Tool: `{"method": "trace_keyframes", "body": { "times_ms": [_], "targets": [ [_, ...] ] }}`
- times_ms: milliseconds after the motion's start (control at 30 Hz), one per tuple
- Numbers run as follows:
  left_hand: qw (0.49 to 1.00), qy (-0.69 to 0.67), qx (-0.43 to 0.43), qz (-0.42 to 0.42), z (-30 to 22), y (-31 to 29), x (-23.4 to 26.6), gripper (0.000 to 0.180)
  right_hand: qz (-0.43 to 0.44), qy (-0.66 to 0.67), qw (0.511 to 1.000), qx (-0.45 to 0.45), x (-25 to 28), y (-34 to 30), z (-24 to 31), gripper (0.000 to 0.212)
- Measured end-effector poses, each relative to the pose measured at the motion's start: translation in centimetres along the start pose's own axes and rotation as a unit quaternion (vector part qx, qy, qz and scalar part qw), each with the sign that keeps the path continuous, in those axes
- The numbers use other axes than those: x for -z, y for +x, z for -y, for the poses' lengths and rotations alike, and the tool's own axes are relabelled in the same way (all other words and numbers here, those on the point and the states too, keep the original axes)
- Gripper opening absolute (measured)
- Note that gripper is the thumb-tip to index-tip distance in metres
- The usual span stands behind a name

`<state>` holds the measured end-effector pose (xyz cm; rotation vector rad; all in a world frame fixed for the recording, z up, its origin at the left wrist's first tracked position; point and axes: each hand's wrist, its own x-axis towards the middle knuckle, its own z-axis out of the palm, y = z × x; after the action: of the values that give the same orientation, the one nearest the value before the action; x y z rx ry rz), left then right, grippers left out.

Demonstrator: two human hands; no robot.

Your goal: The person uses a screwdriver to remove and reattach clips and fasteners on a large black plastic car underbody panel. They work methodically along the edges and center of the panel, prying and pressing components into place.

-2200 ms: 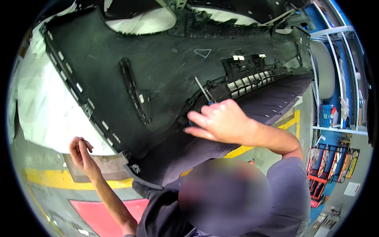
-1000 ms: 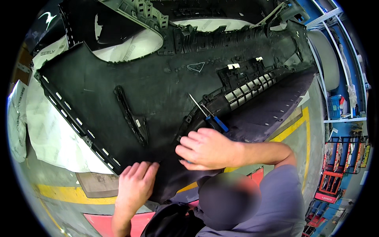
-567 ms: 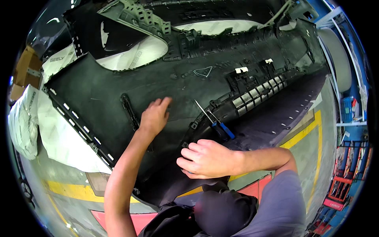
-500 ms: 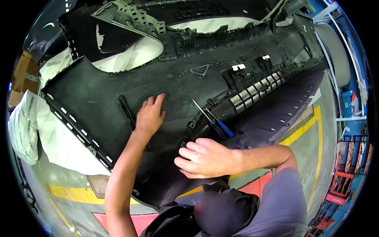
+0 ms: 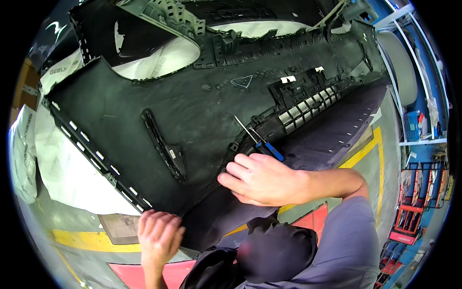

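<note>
White padding sheets (image 5: pixel 67 178) are spread to the left of the left hand, beneath the work. The left hand (image 5: pixel 159 233) is seen at the lower left, its fingers curled over the near edge of the black bumper cover (image 5: pixel 202 106), which is gripped there. The cover lies inner face up and extends above and beyond both hands. A narrow black bracket (image 5: pixel 166 149) is mounted on it, above the left hand and to the left of the right hand. The right hand (image 5: pixel 262 180) rests on the cover's lower edge, fingers bent and pressed against the plastic; whether anything is enclosed cannot be told. A blue-handled screwdriver (image 5: pixel 260 142) lies just above the right hand's knuckles. A slotted grille section (image 5: pixel 308 103) is located above and right of that hand.
</note>
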<state>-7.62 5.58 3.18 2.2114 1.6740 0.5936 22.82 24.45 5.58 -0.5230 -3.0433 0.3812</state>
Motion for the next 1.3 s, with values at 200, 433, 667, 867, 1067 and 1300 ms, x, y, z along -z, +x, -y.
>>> {"method": "trace_keyframes", "body": {
  "times_ms": [200,433,667,867,1067,1300],
  "targets": [
    [0.995,-0.019,-0.027,-0.089,0.2,-1.4,-3.1,0.019,0.122,-0.095,0.983,-0.102,1.0,1.2,1.8,0.036],
    [0.983,-0.066,-0.02,-0.17,1.4,-2.3,-4.9,0.02,-0.036,-0.099,0.994,0.022,-0.1,2.1,0.9,0.039],
    [0.975,-0.092,-0.022,-0.2,1.6,-2.4,-5.5,0.019,0.03,-0.097,0.995,0.005,0.2,2.2,0.9,0.04],
    [0.973,-0.097,-0.02,-0.208,1.9,-2.6,-5.5,0.02,0.039,-0.09,0.995,-0.004,0.5,1.9,1.5,0.029],
    [0.972,-0.098,-0.014,-0.215,1.7,-2.5,-5.7,0.021,-0.024,-0.043,0.997,0.053,1.8,2.6,0.9,0.024],
    [0.97,-0.101,-0.013,-0.221,1.6,-2.6,-6.0,0.022,0.001,-0.072,0.997,0.022,0.8,1.6,0.4,0.031]
  ]
}}
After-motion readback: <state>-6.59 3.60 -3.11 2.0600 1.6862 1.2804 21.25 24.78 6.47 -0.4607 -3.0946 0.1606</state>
